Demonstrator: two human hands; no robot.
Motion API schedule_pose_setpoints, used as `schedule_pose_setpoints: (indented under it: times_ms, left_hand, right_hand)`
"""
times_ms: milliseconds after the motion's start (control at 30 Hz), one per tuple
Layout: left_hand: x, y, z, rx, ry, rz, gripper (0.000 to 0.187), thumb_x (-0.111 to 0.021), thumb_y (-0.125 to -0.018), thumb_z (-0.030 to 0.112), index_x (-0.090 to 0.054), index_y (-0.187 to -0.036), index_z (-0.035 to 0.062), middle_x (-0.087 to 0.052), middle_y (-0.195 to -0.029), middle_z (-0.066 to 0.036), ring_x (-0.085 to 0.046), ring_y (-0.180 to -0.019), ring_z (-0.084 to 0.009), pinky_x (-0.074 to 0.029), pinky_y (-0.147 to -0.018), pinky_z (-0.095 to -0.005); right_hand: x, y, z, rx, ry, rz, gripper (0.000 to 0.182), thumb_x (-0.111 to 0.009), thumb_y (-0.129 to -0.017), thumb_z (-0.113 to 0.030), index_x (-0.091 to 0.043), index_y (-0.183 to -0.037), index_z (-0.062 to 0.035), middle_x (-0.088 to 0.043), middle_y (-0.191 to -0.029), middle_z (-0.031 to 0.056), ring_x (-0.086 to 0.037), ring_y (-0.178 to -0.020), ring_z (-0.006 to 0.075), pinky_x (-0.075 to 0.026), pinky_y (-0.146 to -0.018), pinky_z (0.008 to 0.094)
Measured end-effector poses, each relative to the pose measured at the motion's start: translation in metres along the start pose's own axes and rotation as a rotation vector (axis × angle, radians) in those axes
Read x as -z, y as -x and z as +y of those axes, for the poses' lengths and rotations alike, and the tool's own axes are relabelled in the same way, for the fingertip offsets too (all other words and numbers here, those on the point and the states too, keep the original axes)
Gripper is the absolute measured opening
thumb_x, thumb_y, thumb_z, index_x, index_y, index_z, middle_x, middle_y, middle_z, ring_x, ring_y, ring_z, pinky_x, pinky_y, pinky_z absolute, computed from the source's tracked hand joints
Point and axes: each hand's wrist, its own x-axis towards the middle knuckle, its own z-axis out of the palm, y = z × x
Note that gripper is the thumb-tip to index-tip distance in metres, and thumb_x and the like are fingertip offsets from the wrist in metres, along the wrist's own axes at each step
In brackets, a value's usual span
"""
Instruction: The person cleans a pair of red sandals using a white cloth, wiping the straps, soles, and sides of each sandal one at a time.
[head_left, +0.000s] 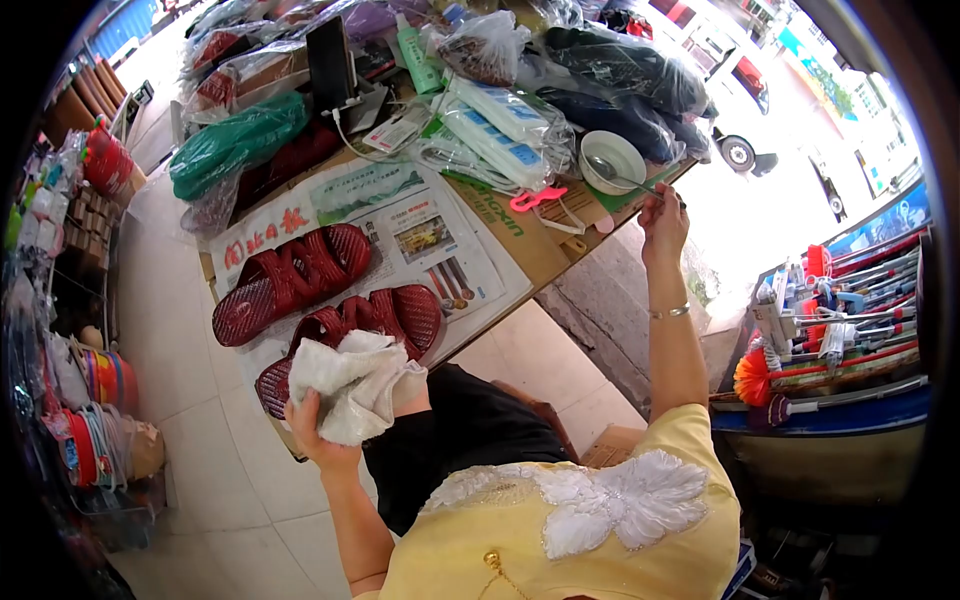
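Observation:
A crumpled white cloth [355, 385] is gripped in my left hand [322, 437], close over the nearer of two dark red sandals. That nearer sandal [408, 318] is partly hidden by the cloth. The other sandal [293, 282] lies beside it on a spread newspaper [440, 225]. At the table's right edge, my right hand [664, 228] pinches the handle of a metal spoon [630, 182]. The spoon's bowl end rests inside a white bowl [612, 150].
Cardboard [510, 225] lies under the newspaper. Behind stand a green tube [417, 58], white plastic-wrapped packs [500, 120], a pink hook-like piece [537, 198] and bagged goods [240, 145]. Shelves of wares [90, 400] line the left; brushes and mops [840, 320] stand at right.

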Motion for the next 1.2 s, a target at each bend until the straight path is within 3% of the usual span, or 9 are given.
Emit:
schedule_pose_setpoints:
  times_ms: [300, 433, 500, 600, 800, 900, 1133, 1200]
  left_hand:
    - [-0.001, -0.001, 0.001, -0.003, 0.03, 0.007, 0.073, -0.09, -0.076, 0.022, -0.051, -0.135, 0.0026, -0.061, -0.127, -0.014, -0.062, -0.107, -0.0395, -0.049, -0.091, -0.0471]
    - [0.0, -0.001, 0.001, 0.029, 0.04, -0.005, 0.071, -0.089, -0.077, 0.022, -0.051, -0.135, 0.0026, -0.061, -0.126, -0.015, -0.062, -0.107, -0.0398, -0.049, -0.091, -0.0469]
    - [0.0, -0.001, 0.001, 0.033, 0.034, -0.014, 0.071, -0.089, -0.078, 0.022, -0.051, -0.134, 0.0026, -0.062, -0.126, -0.015, -0.062, -0.107, -0.0399, -0.049, -0.09, -0.0468]
    - [0.0, 0.0, 0.0, 0.026, 0.037, -0.01, 0.071, -0.088, -0.078, 0.023, -0.051, -0.135, 0.0028, -0.062, -0.127, -0.015, -0.062, -0.107, -0.0401, -0.049, -0.09, -0.0469]
    - [0.0, -0.001, -0.001, -0.016, 0.015, -0.003, 0.073, -0.088, -0.078, 0.026, -0.049, -0.136, 0.0036, -0.061, -0.129, -0.014, -0.062, -0.107, -0.04, -0.05, -0.09, -0.0468]
    - [0.0, 0.0, -0.001, -0.013, 0.001, -0.015, 0.073, -0.088, -0.078, 0.024, -0.049, -0.136, 0.0036, -0.061, -0.128, -0.015, -0.062, -0.107, -0.0398, -0.05, -0.09, -0.0464]
    - [-0.001, 0.0, 0.0, 0.011, 0.026, -0.006, 0.074, -0.09, -0.076, 0.02, -0.049, -0.135, 0.003, -0.061, -0.125, -0.016, -0.061, -0.106, -0.0392, -0.05, -0.089, -0.0452]
    - [-0.001, 0.0, 0.001, 0.019, 0.028, -0.01, 0.074, -0.09, -0.076, 0.02, -0.049, -0.135, 0.003, -0.061, -0.125, -0.016, -0.061, -0.106, -0.039, -0.05, -0.089, -0.0451]
  right_hand:
    - [-0.01, -0.003, -0.012, 0.263, 0.365, -0.158, 0.03, -0.054, -0.105, -0.023, -0.067, -0.122, -0.0018, -0.066, -0.082, 0.0021, -0.05, -0.064, 0.0064, -0.041, -0.057, 0.0212]
    - [-0.005, -0.005, -0.016, 0.385, 0.63, -0.163, 0.027, -0.054, -0.105, -0.021, -0.068, -0.12, -0.0029, -0.07, -0.091, 0.0048, -0.059, -0.074, 0.0093, -0.048, -0.067, 0.0232]
    - [-0.003, 0.002, -0.02, 0.583, 0.802, -0.139, 0.026, -0.055, -0.104, -0.02, -0.069, -0.118, -0.0028, -0.073, -0.101, 0.0071, -0.065, -0.088, 0.0128, -0.051, -0.078, 0.0267]
    - [0.003, 0.002, -0.021, 0.73, 0.846, -0.14, 0.023, -0.056, -0.103, -0.017, -0.07, -0.114, -0.003, -0.072, -0.1, 0.0085, -0.065, -0.083, 0.0136, -0.05, -0.074, 0.027]
    - [-0.001, 0.013, -0.03, 0.557, 0.798, -0.134, 0.022, -0.057, -0.103, -0.018, -0.071, -0.111, -0.0039, -0.07, -0.09, 0.0039, -0.056, -0.072, 0.0083, -0.045, -0.066, 0.0248]
    - [-0.005, 0.008, -0.026, 0.569, 0.73, -0.165, 0.022, -0.057, -0.103, -0.019, -0.071, -0.111, -0.0045, -0.069, -0.085, 0.002, -0.052, -0.069, 0.0068, -0.043, -0.064, 0.0243]
    - [-0.019, 0.005, -0.02, 0.457, 0.729, -0.197, 0.022, -0.057, -0.103, -0.019, -0.071, -0.11, -0.0046, -0.07, -0.09, 0.0033, -0.057, -0.076, 0.0083, -0.045, -0.069, 0.0252]
    - [-0.017, 0.0, -0.015, 0.515, 0.75, -0.196, 0.021, -0.057, -0.102, -0.019, -0.071, -0.11, -0.0052, -0.071, -0.096, 0.0069, -0.063, -0.082, 0.013, -0.048, -0.074, 0.0275]
